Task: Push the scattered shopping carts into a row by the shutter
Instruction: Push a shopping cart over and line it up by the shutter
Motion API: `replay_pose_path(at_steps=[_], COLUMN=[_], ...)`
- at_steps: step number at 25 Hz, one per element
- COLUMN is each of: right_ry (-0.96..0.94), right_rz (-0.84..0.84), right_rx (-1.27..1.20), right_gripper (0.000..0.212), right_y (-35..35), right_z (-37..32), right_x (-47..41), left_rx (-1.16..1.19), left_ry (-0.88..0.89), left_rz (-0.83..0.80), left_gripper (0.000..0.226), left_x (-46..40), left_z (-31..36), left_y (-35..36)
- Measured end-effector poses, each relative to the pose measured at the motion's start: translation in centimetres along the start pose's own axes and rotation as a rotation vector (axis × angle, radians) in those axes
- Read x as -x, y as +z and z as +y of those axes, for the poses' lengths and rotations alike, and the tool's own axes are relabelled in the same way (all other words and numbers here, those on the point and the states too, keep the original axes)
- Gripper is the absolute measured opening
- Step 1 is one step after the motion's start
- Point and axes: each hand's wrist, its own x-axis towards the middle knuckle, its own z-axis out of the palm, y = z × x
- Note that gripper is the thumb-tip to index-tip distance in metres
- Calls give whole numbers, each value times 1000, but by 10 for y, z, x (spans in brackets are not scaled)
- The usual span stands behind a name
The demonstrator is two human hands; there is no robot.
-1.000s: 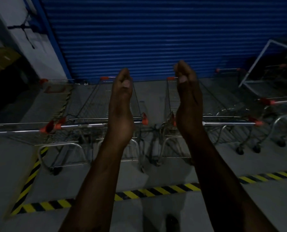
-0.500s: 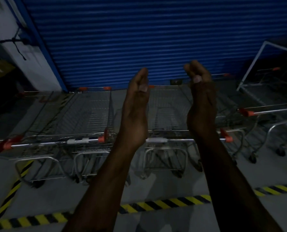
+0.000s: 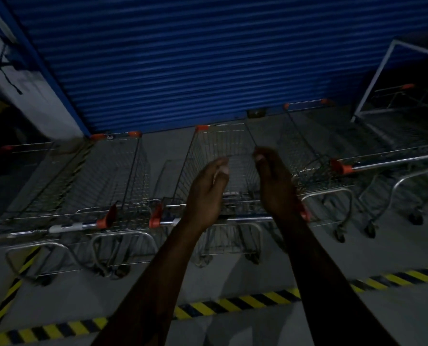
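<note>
Both hands [image 3: 242, 186] hover open above the middle cart's handle [image 3: 245, 217].

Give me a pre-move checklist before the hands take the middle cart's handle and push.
1. Left hand free: ok, fingers relaxed, holding nothing.
2. Right hand free: ok, holding nothing.
3. Hands on the handle bar: not ok, both are raised in front of it, not gripping.
4. Middle cart facing the shutter: ok, its nose points that way.
5. Room ahead to push: cannot tell; the gap between the cart's nose and the shutter is hard to judge from this angle.
6. Neighbour carts clear: cannot tell; the cart on the right sits very close beside it.
</note>
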Motion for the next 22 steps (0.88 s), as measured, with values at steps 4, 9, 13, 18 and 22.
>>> replay_pose_path(at_steps=[4, 9, 13, 18, 22], right_ry=[101, 63, 47, 157, 112], right_rz=[-160, -379, -665, -620, -777], right_rx=[310, 801, 1326, 1254, 1359], right_gripper=[50, 60, 65, 61, 54], right_y=[20, 40, 53, 113, 156], right_z=[91, 129, 124, 107, 97], right_x=[15, 39, 48, 31, 56], left_rx=[-228, -476, -676, -857, -1028], left_ry=[-151, -133, -13, 50, -48], left_rz=[-118, -321, -523, -461, -254], left_gripper=[26, 34, 37, 41, 23], left_x=[7, 6, 12, -11, -23], left_z=[-81, -134, -170, -196, -204], left_y=[21, 15, -3, -58, -134])
